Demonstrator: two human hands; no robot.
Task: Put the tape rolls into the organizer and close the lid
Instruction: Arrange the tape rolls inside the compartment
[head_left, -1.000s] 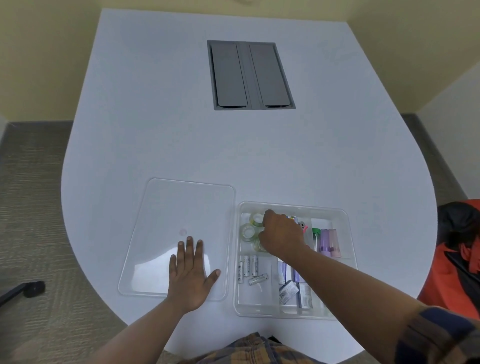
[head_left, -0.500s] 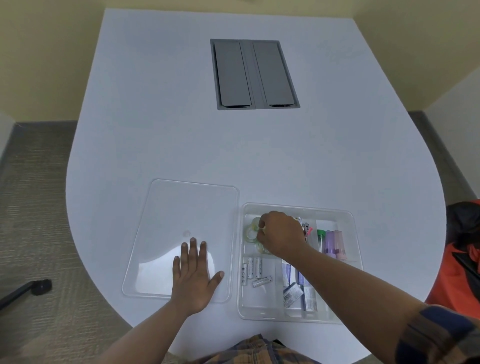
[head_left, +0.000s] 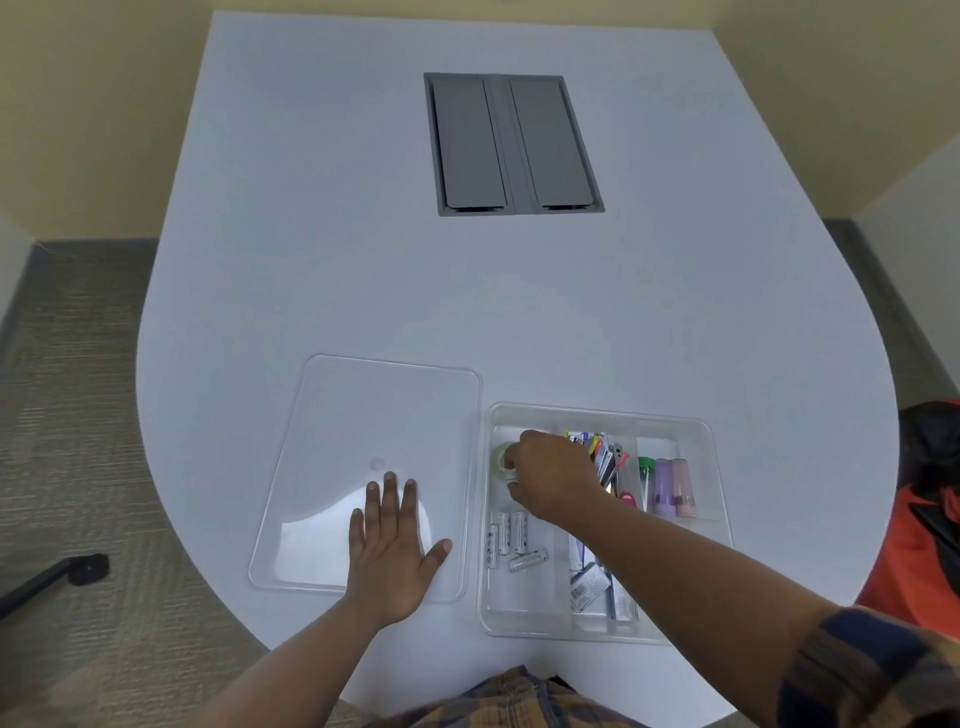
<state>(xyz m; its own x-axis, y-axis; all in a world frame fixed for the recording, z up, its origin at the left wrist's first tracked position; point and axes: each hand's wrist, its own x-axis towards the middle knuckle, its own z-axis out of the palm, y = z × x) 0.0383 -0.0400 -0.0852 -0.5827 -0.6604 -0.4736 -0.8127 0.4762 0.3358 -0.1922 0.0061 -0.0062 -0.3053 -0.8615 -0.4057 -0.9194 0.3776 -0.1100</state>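
Note:
A clear plastic organizer (head_left: 698, 441) sits near the table's front edge, right of centre. In its far-left compartment lie clear tape rolls (head_left: 502, 461), mostly hidden under my right hand (head_left: 553, 475), whose fingers curl around one roll there. The clear flat lid (head_left: 363, 415) lies on the table just left of the organizer. My left hand (head_left: 395, 545) rests flat on the lid's near right part, fingers spread.
Other organizer compartments hold several batteries (head_left: 511, 540), pens and clips (head_left: 602, 457), pastel tubes (head_left: 670, 486) and packets (head_left: 589, 590). A grey cable hatch (head_left: 511, 143) is set in the white table farther back. An orange bag (head_left: 930, 519) sits at the right.
My right hand has shifted slightly within the tape compartment and now covers more of the rolls. My left hand stays flat on the lid.

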